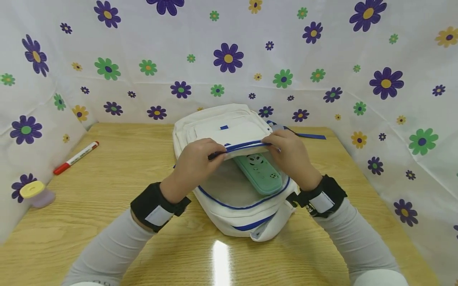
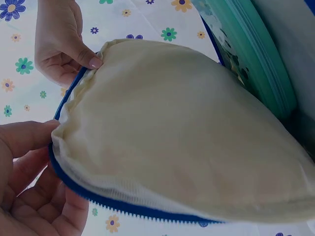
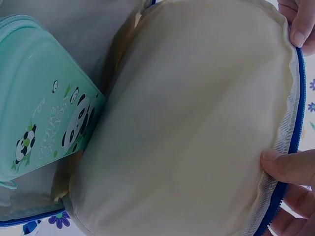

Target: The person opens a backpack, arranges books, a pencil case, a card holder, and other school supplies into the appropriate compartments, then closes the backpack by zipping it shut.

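Observation:
A white backpack (image 1: 236,222) with blue zip edging lies on the table, its main compartment unzipped. My left hand (image 1: 196,161) pinches the left side of the raised flap's (image 2: 147,128) zip edge between thumb and fingers. On the right side of that same edge, my right hand (image 1: 291,155) pinches it too. The flap's cream lining faces both wrist cameras. Inside the compartment lies a mint green pencil case (image 1: 262,176) with panda prints; its far end is hidden under the flap. In the right wrist view the pandas on the case (image 3: 49,108) show clearly.
Over on the left lie a red-capped white marker (image 1: 76,158) and a small purple tub with a yellow lid (image 1: 35,194). A blue strap (image 1: 311,136) trails behind the bag. Flower-print cloth (image 1: 229,75) hangs around the table (image 1: 107,206).

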A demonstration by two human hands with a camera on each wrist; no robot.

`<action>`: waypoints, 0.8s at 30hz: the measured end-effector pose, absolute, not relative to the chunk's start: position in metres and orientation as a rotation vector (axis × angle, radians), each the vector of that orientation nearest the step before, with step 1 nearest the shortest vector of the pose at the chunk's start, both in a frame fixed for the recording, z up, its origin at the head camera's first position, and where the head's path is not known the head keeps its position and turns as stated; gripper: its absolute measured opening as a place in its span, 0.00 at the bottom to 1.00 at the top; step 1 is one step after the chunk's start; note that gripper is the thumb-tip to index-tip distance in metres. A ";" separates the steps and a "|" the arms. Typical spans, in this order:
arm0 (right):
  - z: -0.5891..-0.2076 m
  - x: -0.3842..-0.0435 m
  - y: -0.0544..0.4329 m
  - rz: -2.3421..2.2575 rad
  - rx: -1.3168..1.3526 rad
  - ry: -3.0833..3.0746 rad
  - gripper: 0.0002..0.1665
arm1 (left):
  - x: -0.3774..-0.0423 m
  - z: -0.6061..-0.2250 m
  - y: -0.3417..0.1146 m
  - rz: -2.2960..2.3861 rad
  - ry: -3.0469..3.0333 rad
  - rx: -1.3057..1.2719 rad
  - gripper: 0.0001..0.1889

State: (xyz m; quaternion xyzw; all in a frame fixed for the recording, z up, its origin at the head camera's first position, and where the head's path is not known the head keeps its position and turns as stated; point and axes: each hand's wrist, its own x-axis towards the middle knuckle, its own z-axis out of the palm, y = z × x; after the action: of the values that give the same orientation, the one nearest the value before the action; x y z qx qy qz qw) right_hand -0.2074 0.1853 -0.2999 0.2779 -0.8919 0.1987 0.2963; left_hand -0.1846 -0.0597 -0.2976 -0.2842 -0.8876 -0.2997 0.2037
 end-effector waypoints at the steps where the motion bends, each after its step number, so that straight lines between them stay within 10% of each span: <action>1: -0.300 -0.208 0.185 0.533 0.737 -2.369 0.07 | -0.185 -0.298 -0.061 -0.830 -2.472 -0.789 0.06; 24: -0.302 -0.210 0.184 0.593 0.704 -2.364 0.05 | -0.199 -0.341 -0.189 -0.463 -2.450 -0.557 0.16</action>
State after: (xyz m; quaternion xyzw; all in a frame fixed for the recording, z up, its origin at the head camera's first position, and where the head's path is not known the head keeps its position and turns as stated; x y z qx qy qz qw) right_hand -0.2097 0.1836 -0.3017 0.2650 -0.8895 0.2231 0.2979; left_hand -0.1994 -0.1890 -0.3415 -0.2087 -0.9181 -0.1735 0.2890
